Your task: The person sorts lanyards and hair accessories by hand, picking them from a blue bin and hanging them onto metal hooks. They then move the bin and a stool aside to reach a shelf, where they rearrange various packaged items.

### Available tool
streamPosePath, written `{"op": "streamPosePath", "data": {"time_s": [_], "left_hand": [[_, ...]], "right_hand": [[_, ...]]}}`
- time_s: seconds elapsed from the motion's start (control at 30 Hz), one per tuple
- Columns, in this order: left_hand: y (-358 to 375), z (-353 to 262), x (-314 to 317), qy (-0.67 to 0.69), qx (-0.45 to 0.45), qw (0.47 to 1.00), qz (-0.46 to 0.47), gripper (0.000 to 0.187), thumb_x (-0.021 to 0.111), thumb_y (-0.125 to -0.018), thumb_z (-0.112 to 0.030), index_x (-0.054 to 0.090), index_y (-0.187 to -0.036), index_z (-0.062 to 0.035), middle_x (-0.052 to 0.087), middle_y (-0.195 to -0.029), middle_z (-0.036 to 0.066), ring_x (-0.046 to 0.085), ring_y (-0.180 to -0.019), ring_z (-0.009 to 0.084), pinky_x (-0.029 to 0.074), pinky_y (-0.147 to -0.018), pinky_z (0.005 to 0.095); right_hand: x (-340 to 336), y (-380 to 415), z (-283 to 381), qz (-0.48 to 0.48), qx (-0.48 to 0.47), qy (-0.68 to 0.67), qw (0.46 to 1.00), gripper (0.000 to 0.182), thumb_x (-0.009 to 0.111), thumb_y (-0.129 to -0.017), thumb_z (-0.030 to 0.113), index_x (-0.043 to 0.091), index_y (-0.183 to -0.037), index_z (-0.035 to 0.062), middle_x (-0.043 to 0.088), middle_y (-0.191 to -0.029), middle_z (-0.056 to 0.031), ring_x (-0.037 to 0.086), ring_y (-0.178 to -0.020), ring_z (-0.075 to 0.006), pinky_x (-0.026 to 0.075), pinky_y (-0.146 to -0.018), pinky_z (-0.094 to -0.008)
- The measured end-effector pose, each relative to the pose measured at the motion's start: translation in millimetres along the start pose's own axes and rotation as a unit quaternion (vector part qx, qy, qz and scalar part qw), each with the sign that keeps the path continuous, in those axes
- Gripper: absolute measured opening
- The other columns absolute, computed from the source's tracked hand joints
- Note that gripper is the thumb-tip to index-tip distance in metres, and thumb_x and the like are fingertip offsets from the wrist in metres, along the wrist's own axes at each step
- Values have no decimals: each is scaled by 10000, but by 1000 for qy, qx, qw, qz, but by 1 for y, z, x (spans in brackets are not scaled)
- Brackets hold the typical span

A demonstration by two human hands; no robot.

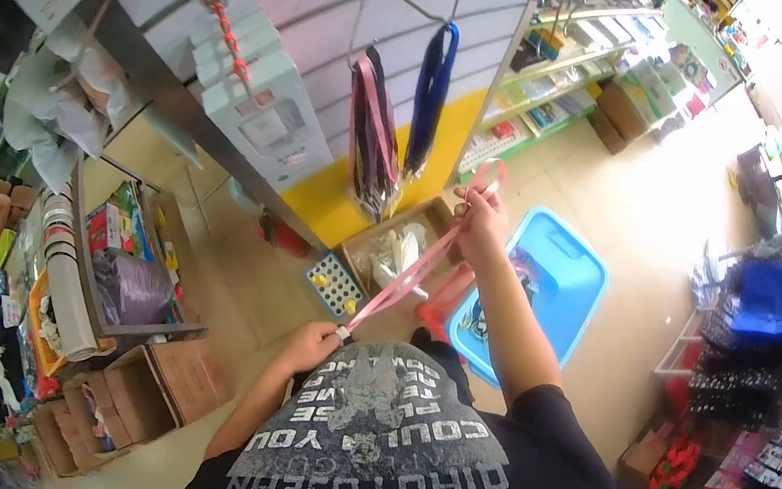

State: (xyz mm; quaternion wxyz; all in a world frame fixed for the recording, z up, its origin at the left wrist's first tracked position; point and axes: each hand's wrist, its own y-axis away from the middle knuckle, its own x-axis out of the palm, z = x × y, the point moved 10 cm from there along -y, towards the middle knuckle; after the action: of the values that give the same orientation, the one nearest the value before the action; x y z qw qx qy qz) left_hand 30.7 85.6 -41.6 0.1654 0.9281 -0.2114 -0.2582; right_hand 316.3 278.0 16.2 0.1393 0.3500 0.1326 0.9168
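Observation:
A pink lanyard is stretched between my hands, slanting from low left to upper right. My left hand is closed on its lower end, where a small light-coloured clip shows, close to my shirt. Higher up, my right hand grips the other end, and a loop of the strap sticks out above the fingers. Beyond the hands, a bunch of pink and dark lanyards hangs from a wall hook, with blue lanyards on another hook beside it.
Right of my right arm, a blue plastic tub on the floor holds small items. An open cardboard box with plastic bags stands below the lanyards. Other cartons sit at lower left. Blue bags hang on a rack at right.

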Motion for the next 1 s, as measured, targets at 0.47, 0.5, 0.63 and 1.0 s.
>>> {"op": "streamPosePath", "data": {"time_s": [0.47, 0.5, 0.63, 1.0], "left_hand": [[-42, -102, -34, 105, 119, 983, -96, 238, 492, -900, -187, 624, -956, 2, 605, -710, 58, 563, -645, 124, 435, -592, 263], [-46, -102, -34, 111, 121, 982, -99, 231, 480, -908, -170, 620, -962, 5, 582, -712, 28, 530, -662, 91, 419, -600, 241], [-64, -91, -35, 111, 120, 981, -103, 235, 483, -906, -179, 622, -961, 3, 586, -714, 31, 529, -651, 87, 415, -590, 244], [-86, 169, 16, 30, -91, 990, -107, 479, 547, -862, -238, 455, -1244, 35, 634, -983, 197, 612, -902, 234, 474, -786, 327]], "right_hand": [[213, -15, 136, 138, -205, 227, 942, 142, 513, -845, 96, 518, -938, -12, 621, -827, -102, 560, -569, -129, 457, -505, -246], [218, -17, 139, 136, -204, 247, 938, 161, 514, -843, 96, 518, -952, -22, 620, -822, -107, 572, -575, -135, 468, -511, -249], [201, -38, 128, 71, -166, 384, 906, 384, 532, -849, 188, 422, -1118, -63, 621, -879, -195, 638, -677, -243, 520, -615, -340], [-183, -5, 29, -195, -92, 554, 804, 469, 558, -790, 347, 500, -1135, 36, 646, -936, -180, 609, -911, -324, 457, -802, -391]]}}
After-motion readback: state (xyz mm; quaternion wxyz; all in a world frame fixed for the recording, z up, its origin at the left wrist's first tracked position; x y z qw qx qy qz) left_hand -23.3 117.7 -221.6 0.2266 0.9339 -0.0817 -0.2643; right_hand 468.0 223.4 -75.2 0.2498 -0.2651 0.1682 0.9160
